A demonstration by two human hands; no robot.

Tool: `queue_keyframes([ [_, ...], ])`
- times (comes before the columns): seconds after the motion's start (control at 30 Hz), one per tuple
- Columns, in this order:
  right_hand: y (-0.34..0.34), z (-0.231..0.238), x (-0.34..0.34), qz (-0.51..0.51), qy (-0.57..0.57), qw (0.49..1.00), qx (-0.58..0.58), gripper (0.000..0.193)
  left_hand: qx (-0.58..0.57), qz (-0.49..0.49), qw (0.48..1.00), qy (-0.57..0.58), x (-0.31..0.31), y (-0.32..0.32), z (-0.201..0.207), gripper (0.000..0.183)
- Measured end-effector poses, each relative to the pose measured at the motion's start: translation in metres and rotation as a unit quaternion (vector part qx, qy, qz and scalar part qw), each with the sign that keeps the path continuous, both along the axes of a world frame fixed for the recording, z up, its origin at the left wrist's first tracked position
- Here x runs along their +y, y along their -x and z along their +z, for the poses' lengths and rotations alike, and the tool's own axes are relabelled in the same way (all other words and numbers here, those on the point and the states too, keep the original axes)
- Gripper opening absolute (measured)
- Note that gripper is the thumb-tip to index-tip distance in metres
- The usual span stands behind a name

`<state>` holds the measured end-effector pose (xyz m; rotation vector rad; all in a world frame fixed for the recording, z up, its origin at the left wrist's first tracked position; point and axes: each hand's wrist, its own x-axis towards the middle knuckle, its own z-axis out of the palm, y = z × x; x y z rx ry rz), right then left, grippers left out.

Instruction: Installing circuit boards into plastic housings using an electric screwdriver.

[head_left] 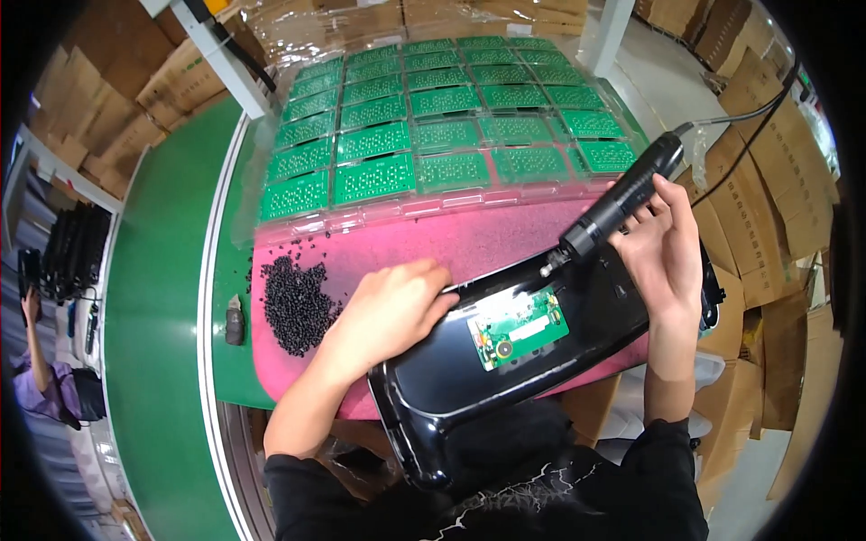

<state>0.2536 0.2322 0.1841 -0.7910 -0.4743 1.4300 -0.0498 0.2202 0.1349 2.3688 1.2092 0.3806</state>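
Observation:
A glossy black plastic housing [433, 379] lies tilted in front of me, its near end against my body. Set into it is a green circuit board [532, 338] with small components and a white label. My left hand [397, 302] is closed at the housing's far edge, fingers curled over the rim; its fingertips are partly hidden. In my right hand [663, 257] is a black electric screwdriver [622, 203], held at a slant with its cord running up to the right. The screwdriver's tip [552, 266] is close to the housing's far edge, just beyond the board.
Black screws [296, 305] form a pile on the pink mat [397, 239], left of my left hand. Behind stands a clear plastic tray [338, 219] with rows of green circuit boards. A green conveyor [162, 298] runs along the left, where another person [56, 388] works. Cardboard boxes [749, 198] stand right.

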Motion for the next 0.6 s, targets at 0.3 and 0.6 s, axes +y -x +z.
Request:
queue_keyframes([
  [0.3,-0.049,0.020,-0.077,-0.048,-0.192,0.975,-0.105,0.058,-0.043,0.007,0.997,-0.069,-0.012,0.000,0.023,0.013],
  [0.6,-0.217,-0.023,-0.128,-0.603,-0.216,0.670,-0.375,0.031,-0.056,0.239,0.886,-0.393,-0.101,0.134,0.034,0.025],
])
